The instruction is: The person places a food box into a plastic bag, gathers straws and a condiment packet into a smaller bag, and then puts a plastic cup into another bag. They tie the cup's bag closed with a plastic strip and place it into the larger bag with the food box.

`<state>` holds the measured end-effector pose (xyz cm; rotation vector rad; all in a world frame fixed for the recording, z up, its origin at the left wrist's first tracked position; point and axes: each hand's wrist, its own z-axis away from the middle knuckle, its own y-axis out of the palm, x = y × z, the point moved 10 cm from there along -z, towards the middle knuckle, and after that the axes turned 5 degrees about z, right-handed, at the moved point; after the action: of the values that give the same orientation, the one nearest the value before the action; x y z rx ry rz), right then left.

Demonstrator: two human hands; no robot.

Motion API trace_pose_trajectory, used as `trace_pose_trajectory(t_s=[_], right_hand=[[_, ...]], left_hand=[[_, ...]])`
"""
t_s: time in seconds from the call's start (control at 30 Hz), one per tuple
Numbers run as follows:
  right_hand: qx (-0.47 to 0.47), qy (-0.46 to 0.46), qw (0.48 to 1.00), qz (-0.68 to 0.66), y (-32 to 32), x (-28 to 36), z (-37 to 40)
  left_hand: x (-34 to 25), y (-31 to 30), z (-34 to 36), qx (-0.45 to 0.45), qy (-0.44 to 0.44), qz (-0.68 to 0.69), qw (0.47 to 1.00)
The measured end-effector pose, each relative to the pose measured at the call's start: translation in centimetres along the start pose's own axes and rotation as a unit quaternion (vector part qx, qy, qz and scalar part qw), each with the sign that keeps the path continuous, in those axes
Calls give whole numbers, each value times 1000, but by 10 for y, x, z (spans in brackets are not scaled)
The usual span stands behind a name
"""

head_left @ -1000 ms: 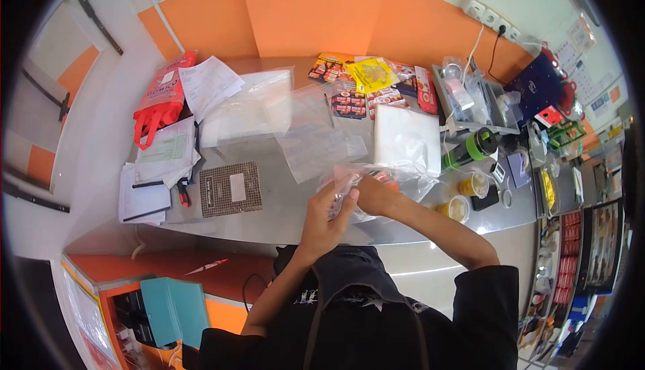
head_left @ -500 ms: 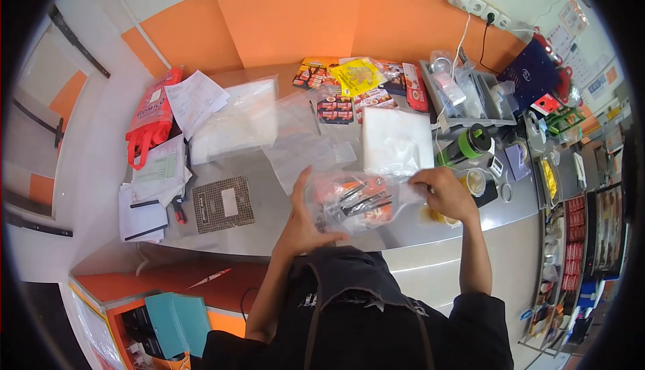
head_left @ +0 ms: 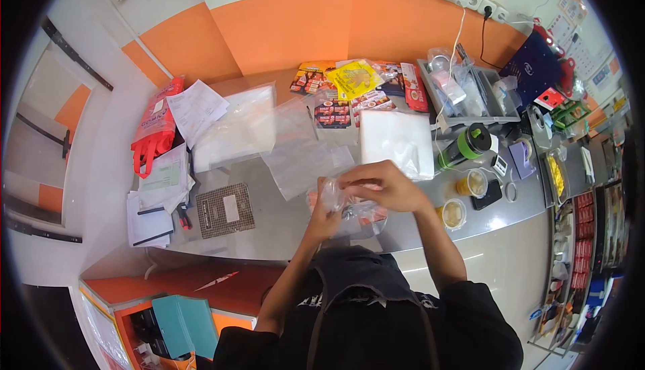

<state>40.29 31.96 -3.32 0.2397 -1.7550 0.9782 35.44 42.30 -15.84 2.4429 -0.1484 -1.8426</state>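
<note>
At the front edge of the table I hold a clear plastic bag point(head_left: 332, 195) with orange-red printed contents. My left hand point(head_left: 324, 221) is closed around the bag's gathered part. My right hand point(head_left: 390, 187) reaches across above it, its fingers bent and pinched at the bunched plastic. Both hands partly cover the bag, and its lower part shows below my right hand. Just behind the hands lie a flat clear plastic sheet point(head_left: 295, 168) and a stack of white plastic bags point(head_left: 396, 141).
Two cups of yellowish content, a nearer cup point(head_left: 452, 215) and a farther cup point(head_left: 472, 183), stand right of my arm beside a black phone point(head_left: 487, 195). A green-black bottle point(head_left: 465, 145) and grey tray point(head_left: 497, 94) are farther back. A patterned notebook point(head_left: 225, 210) lies left.
My right hand has moved left across to my left hand. The bag, spread out between the hands before, is now bunched at its top. My left hand has closed around it.
</note>
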Motion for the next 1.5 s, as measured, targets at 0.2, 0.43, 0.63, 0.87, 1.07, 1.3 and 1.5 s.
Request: trace_pose_trajectory(t_s=[0.2,0.43,0.63,0.87,1.07,1.3,1.5], right_hand=[[-18,-84,996,-15,46,-49,27],[-122,19,960,-253,106,-120,20],[-102,-65,967,-223,91,-68,0],[30,-168,964,205,82,16,-7],[47,-157,944,287,77,-1,-16],[68,-156,938,302,80,-16,-18],[140,-61,988,0,26,-75,4]], left_hand=[[-26,31,-11,145,-2,3,989],[-84,17,-7,89,105,-398,907],[-13,-9,14,90,-8,-313,945],[52,-23,15,130,-96,-111,981],[38,-3,17,205,-100,-129,965],[69,8,30,220,-118,-236,939],[-1,19,8,114,111,-400,903]])
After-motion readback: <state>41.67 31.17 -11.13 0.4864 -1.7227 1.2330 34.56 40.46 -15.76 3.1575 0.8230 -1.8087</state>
